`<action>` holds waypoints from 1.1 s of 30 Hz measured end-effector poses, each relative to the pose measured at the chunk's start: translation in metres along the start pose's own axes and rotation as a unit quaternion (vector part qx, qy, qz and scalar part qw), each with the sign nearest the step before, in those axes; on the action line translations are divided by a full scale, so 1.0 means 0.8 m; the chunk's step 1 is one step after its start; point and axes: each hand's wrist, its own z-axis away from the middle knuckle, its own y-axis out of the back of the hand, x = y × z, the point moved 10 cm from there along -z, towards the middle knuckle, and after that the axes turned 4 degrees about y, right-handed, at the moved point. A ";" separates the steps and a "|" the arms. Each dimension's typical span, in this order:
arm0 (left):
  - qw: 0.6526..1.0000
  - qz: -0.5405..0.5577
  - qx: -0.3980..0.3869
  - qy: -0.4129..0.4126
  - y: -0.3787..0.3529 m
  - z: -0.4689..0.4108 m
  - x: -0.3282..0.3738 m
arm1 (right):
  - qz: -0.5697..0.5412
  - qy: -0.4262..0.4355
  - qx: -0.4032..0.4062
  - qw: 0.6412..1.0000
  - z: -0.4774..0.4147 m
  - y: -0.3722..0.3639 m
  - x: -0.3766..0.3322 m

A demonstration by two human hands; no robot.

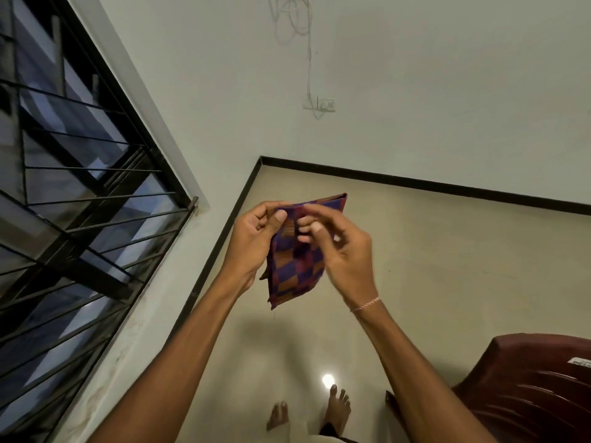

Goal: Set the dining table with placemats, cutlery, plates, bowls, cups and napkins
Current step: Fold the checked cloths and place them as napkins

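Observation:
A folded checked napkin (295, 266), purple, maroon and orange, hangs in the air in front of me over the floor. My left hand (256, 238) grips its upper left part, thumb pressed on the cloth. My right hand (339, 247) pinches the napkin's upper middle with fingertips; the hand is slightly blurred. A thin bracelet sits on the right wrist. No table, plates or cutlery are in view.
A dark red plastic chair (527, 388) stands at the lower right. A barred window (80, 193) fills the left side. A white wall with a socket (326, 104) and hanging cable is ahead. My bare feet (339, 407) stand on beige tiled floor.

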 end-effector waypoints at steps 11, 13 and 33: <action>0.991 0.093 0.096 0.001 0.076 -0.020 0.047 | -0.053 -0.159 -0.168 0.971 -0.014 -0.039 0.070; 0.984 0.134 0.120 0.009 0.091 -0.019 0.043 | -0.066 -0.171 -0.114 0.976 -0.012 -0.042 0.071; 0.977 0.099 0.081 0.172 0.116 0.054 -0.075 | -0.130 -0.304 -0.113 0.937 0.017 -0.107 0.125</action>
